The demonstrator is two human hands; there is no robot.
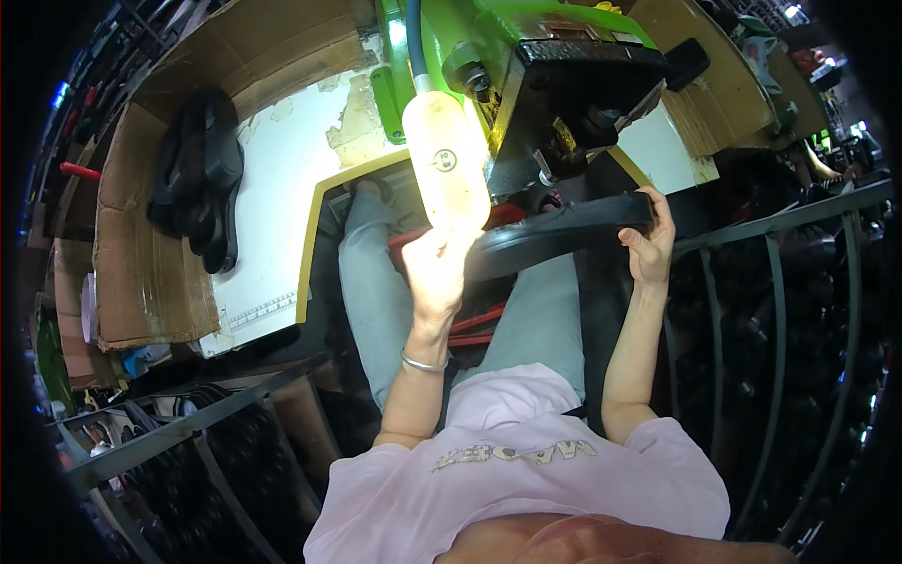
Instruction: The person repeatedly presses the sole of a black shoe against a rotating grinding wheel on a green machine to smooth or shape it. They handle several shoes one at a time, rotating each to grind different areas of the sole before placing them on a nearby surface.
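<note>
In front of the machine (pixel 587 80), a black sole (pixel 564 228) is held between two hands.

The long axis of the sole is laid from left to right, with the right end a little higher in view. This end is grasped by the right hand (pixel 650 242); the other end is grasped by the left hand (pixel 440 277), which is placed nearer to the lamp (pixel 446 169), although its grip is partly lost in the glare. Inside the left box (pixel 150 291), dark soles (pixel 224 155) are piled; at the right box (pixel 725 113), one dark piece (pixel 688 64) is seen.
</note>
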